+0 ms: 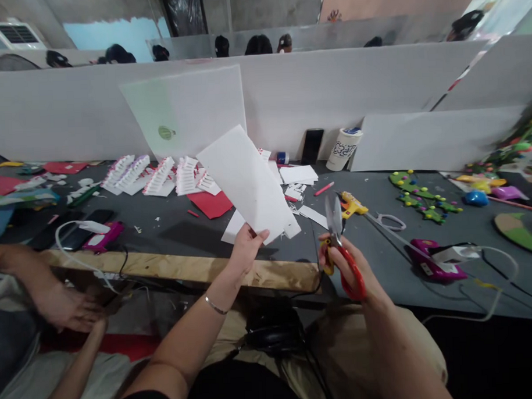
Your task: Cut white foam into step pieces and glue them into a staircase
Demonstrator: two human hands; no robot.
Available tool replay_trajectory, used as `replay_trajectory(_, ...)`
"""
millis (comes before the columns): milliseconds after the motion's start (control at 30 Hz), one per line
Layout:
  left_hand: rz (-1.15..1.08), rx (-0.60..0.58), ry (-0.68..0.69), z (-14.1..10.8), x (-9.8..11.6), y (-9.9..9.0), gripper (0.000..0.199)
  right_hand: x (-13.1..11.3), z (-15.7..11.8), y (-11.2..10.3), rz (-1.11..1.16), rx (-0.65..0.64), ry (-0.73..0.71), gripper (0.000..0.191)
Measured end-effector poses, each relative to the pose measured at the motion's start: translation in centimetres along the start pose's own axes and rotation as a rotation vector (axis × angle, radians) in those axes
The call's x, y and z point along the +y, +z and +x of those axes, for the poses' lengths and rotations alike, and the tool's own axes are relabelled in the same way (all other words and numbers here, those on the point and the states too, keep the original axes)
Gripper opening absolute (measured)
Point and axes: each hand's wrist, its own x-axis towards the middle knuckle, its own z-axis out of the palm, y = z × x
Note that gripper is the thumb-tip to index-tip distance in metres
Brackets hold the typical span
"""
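My left hand [247,247] pinches the lower edge of a white sheet of paper [245,177], held tilted above the table. In my right hand [349,266] are scissors [334,220] with one red and one yellow handle, their blades pointing up and slightly apart. The blades are clear of the paper. Beneath the sheet lie more white paper pieces [232,225] and a red paper [211,205]. White cut scraps [313,216] are scattered between the sheet and the scissors.
Folded white-and-pink paper pieces [159,175] line the table's back left. A yellow glue gun [352,204], a patterned cup [344,149] and a dark phone [312,145] stand or lie at right. Purple power strips [438,260] trail cables. A co-worker's hands [71,308] rest at left.
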Motion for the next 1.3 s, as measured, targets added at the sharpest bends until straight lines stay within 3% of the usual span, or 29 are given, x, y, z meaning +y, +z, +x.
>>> replay_trajectory(100,0.02,0.024,0.026,0.5,0.9,-0.6,0.05,-0.4,-1.8,-0.3,0.065,-0.412,0.081,0.053)
replay_trajectory(200,-0.002,0.008,0.039,0.5,1.8,-0.9,0.052,-0.3,-3.0,-0.2,0.051,-0.527,0.217,0.052)
replay_trajectory(433,0.003,-0.081,0.063,0.3,2.5,-0.5,0.056,-0.5,-3.2,0.5,-0.041,-0.468,0.327,0.059)
replay_trajectory(733,0.064,-0.211,-0.052,-0.9,1.7,0.4,0.041,0.1,-2.6,1.5,-0.064,-0.387,0.188,0.059)
replay_trajectory(1000,0.002,-0.242,-0.081,-1.2,1.5,1.0,0.038,0.9,-2.5,3.0,-0.091,-0.291,0.031,0.055)
replay_trajectory(1300,0.008,-0.25,-0.083,-1.1,1.8,0.8,0.041,1.9,-2.6,4.1,-0.173,-0.2,0.096,0.058)
